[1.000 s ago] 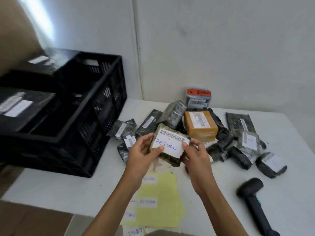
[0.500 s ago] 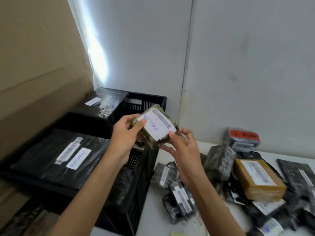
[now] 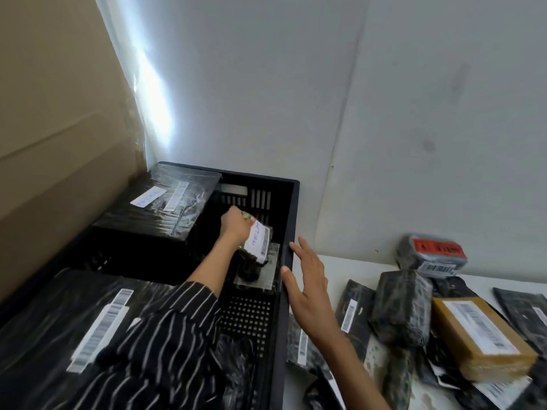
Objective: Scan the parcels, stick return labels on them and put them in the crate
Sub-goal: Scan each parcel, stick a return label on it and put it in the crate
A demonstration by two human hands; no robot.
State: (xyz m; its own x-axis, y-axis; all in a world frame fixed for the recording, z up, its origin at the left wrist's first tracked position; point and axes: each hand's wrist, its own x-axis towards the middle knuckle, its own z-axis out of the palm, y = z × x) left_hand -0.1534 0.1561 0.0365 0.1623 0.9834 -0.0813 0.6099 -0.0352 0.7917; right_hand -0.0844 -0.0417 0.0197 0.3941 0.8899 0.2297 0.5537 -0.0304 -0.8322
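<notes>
While the left hand (image 3: 236, 228) grips the parcel (image 3: 260, 243) inside the crate (image 3: 291, 214), the right hand (image 3: 310, 287) hovers, fingers apart.

A black sleeve (image 3: 165, 335) with thin white stripes covers the left arm, its loose cuff ending well back from the fingers of the left hand (image 3: 235, 229). Behind the right hand (image 3: 307, 287) the forearm is bare.

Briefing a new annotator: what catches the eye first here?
The left hand, deep in the black crate at centre, grips a small parcel with a blue-handwritten white label. The right hand hovers open beside the crate's right rim. On the white table at right lies a heap of dark parcels and one brown box.
</notes>
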